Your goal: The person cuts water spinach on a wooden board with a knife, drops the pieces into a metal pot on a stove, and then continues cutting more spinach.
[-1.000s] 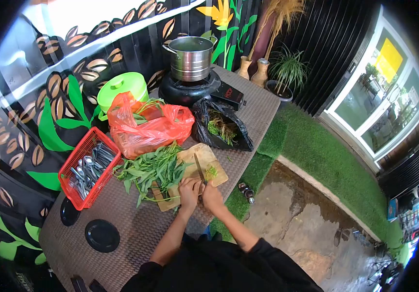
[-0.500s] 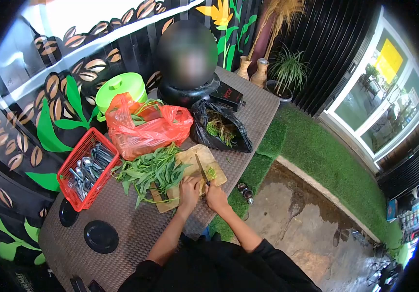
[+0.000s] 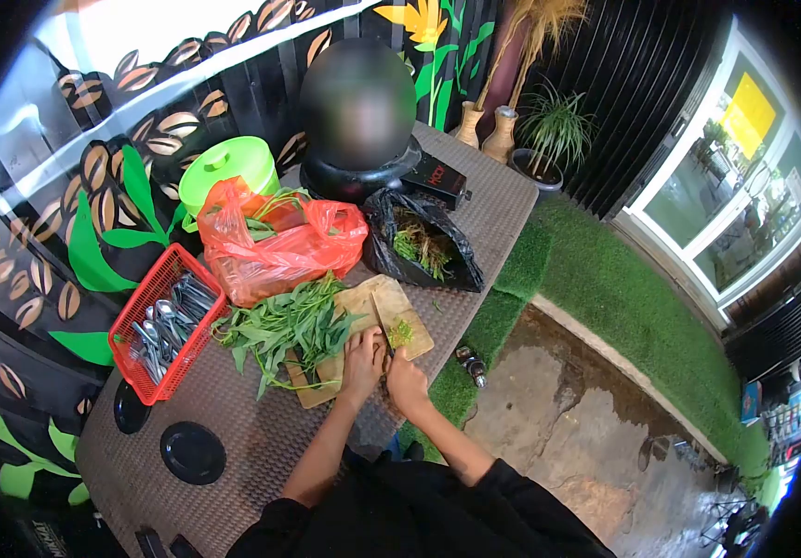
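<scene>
Currently left hand (image 3: 361,356) curled, pinning leafy green stems (image 3: 284,325) on cutting board (image 3: 363,302), counter (image 3: 261,437) centre. Right hand (image 3: 404,374) closed on knife (image 3: 383,330) handle. Stems judged light, limp, springy, prone to slip; hold bunched, near cut end.

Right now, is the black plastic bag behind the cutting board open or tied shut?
Open. The black plastic bag gapes toward the camera, and green and brownish plant scraps show inside its mouth.
</scene>
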Available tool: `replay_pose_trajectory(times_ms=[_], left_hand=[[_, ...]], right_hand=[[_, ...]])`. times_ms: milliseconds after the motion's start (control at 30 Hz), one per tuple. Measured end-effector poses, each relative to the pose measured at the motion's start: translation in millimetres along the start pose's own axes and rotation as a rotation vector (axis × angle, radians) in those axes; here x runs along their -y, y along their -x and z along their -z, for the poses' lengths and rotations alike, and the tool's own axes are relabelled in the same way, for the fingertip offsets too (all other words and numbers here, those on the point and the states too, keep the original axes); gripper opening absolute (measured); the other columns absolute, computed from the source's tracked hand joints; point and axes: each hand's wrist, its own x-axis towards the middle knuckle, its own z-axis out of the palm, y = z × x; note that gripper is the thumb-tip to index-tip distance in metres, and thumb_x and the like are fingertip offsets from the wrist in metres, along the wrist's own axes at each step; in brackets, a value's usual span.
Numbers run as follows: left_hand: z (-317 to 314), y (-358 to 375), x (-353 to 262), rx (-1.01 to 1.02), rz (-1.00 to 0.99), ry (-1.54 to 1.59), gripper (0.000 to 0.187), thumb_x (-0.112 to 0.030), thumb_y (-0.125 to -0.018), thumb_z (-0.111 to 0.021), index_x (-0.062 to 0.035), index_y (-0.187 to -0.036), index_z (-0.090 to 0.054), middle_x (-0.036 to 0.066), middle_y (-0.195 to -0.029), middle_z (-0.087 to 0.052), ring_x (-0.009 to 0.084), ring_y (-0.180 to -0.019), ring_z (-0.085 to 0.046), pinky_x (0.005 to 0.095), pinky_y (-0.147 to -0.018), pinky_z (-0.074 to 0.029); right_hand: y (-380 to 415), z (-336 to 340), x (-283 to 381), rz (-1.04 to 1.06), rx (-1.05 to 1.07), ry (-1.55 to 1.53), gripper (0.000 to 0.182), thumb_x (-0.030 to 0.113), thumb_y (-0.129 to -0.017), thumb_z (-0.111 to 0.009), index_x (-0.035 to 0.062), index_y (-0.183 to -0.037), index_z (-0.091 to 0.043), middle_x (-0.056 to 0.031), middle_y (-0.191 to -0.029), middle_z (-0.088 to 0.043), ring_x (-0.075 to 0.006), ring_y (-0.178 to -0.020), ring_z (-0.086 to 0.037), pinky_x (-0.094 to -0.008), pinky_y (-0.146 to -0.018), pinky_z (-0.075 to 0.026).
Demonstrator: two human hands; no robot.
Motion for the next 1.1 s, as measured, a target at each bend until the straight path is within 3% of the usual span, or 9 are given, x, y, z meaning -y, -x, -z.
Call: replay_pose_trajectory(times_ms=[167, 367, 500, 567, 600, 833, 900, 1100], left_hand=[[-0.3, 1.2, -4.6, 0.002, 0.038, 0.040, 0.032, -0.008, -0.084, -0.054, -0.0057, -0.115, -0.045, 0.016, -0.109, -0.055, 0.0350, -0.106, -0.047, 0.0439, -0.092, -0.034], [-9.4, 3.6, 3.3, -0.006, 0.008, 0.070, 0.028, -0.005, -0.083, -0.055, -0.0048, -0.109, -0.045, 0.017, -0.110, -0.053, 0.0355, -0.103, -0.048, 0.0443, -0.090, -0.035], [-8.1, 2.9, 3.7, -0.081, 0.027, 0.063, 0.028, -0.003, -0.083, -0.056, -0.0016, -0.107, -0.042, 0.017, -0.095, -0.057, 0.0363, -0.098, -0.049, 0.0444, -0.086, -0.037], [-7.4, 4.6, 1.1, -0.106, 0.019, 0.167, 0.026, -0.003, -0.082, -0.057, -0.0019, -0.104, -0.043, 0.017, -0.089, -0.056, 0.0368, -0.095, -0.049, 0.0451, -0.084, -0.038], [-8.2, 3.5, 1.7, -0.080, 0.097, 0.237, 0.024, -0.003, -0.082, -0.058, -0.0019, -0.101, -0.043, 0.018, -0.092, -0.055, 0.0367, -0.093, -0.050, 0.0446, -0.082, -0.039], [-6.1, 7.9, -3.1, -0.136, 0.070, 0.268, 0.021, -0.002, -0.082, -0.058, -0.0024, -0.099, -0.045, 0.017, -0.093, -0.055, 0.0320, -0.086, -0.058, 0.0402, -0.073, -0.046], [-5.3, 2.9, -5.7, -0.165, 0.008, 0.234, 0.022, -0.001, -0.082, -0.058, -0.0035, -0.100, -0.046, 0.015, -0.089, -0.058, 0.0288, -0.083, -0.061, 0.0377, -0.069, -0.048], [4.5, -7.0, -11.8, -0.095, 0.085, 0.349, 0.018, 0.003, -0.079, -0.060, -0.0027, -0.095, -0.053, 0.010, -0.080, -0.062, 0.0250, -0.083, -0.061, 0.0366, -0.069, -0.048]], right_hand=[[-4.7, 10.5, -3.5, 0.059, -0.015, -0.060, 0.033, 0.029, -0.093, -0.043, -0.0031, -0.100, -0.042, -0.0301, -0.078, -0.061, -0.0443, -0.072, -0.063, -0.0513, -0.061, -0.051], [-1.4, 0.2, 0.9, -0.048, -0.001, -0.074, 0.037, 0.031, -0.094, -0.041, -0.0052, -0.101, -0.042, -0.0310, -0.079, -0.061, -0.0450, -0.076, -0.063, -0.0531, -0.065, -0.051], [-0.9, 6.4, -0.3, 0.000, 0.032, -0.147, 0.038, 0.034, -0.094, -0.040, -0.0014, -0.107, -0.042, -0.0306, -0.083, -0.062, -0.0457, -0.078, -0.062, -0.0538, -0.070, -0.050], [11.9, 1.1, 6.8, -0.100, 0.036, -0.069, 0.037, 0.034, -0.094, -0.041, -0.0002, -0.107, -0.043, -0.0299, -0.083, -0.062, -0.0460, -0.079, -0.062, -0.0532, -0.070, -0.050], [10.6, 1.0, 7.6, -0.101, 0.041, -0.073, 0.036, 0.034, -0.094, -0.041, -0.0001, -0.107, -0.044, -0.0293, -0.082, -0.062, -0.0447, -0.078, -0.063, -0.0527, -0.069, -0.050], [-0.6, 6.0, -3.8, -0.015, -0.015, -0.068, 0.036, 0.033, -0.095, -0.038, -0.0021, -0.102, -0.042, -0.0282, -0.077, -0.063, -0.0425, -0.073, -0.063, -0.0508, -0.063, -0.051], [7.4, 5.8, -7.6, -0.020, -0.026, -0.091, 0.036, 0.033, -0.096, -0.038, -0.0025, -0.101, -0.042, -0.0292, -0.076, -0.062, -0.0444, -0.072, -0.062, -0.0515, -0.063, -0.050], [22.6, 3.3, -12.7, 0.008, -0.099, -0.242, 0.035, 0.031, -0.096, -0.040, -0.0038, -0.100, -0.041, -0.0326, -0.074, -0.059, -0.0494, -0.072, -0.058, -0.0547, -0.064, -0.047]])
